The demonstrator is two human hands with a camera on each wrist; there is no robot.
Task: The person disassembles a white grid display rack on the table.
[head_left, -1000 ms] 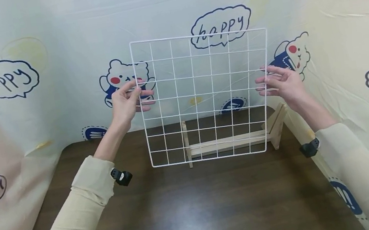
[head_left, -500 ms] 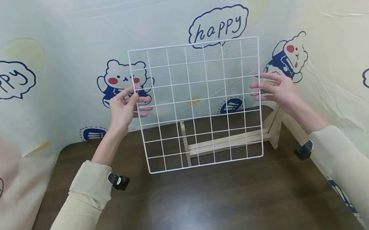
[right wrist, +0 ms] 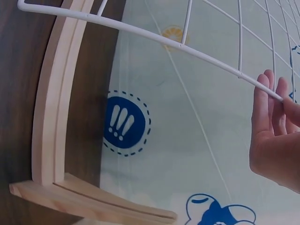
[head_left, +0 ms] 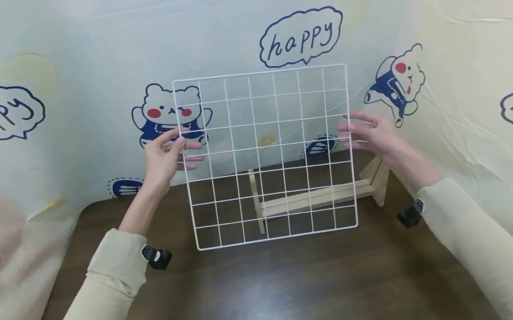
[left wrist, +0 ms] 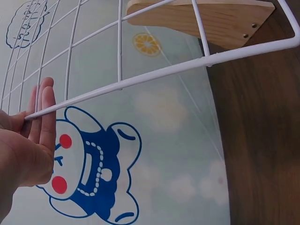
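Observation:
A white wire grid panel (head_left: 259, 148) is held upright in front of me, its lower edge overlapping a wooden stand (head_left: 315, 199) in the head view. My left hand (head_left: 163, 161) pinches the panel's left side wire between thumb and fingers, the other fingers stretched out behind the mesh. On the opposite side wire, my right hand (head_left: 376, 135) pinches at about the same height, fingers also extended behind. The right wrist view shows the stand's grooved crossbar (right wrist: 56, 93) and one slotted end piece (right wrist: 98, 201) below the panel.
A dark brown wooden table (head_left: 258, 299) lies beneath. Printed curtains (head_left: 214, 21) hang behind it and along both sides. Each sleeve carries a small black wrist camera, the left one (head_left: 157, 257) and the right one (head_left: 411, 214).
Both hands have moved the grid panel down and to the left, and it looks slightly smaller in view. The stand stays in place on the table.

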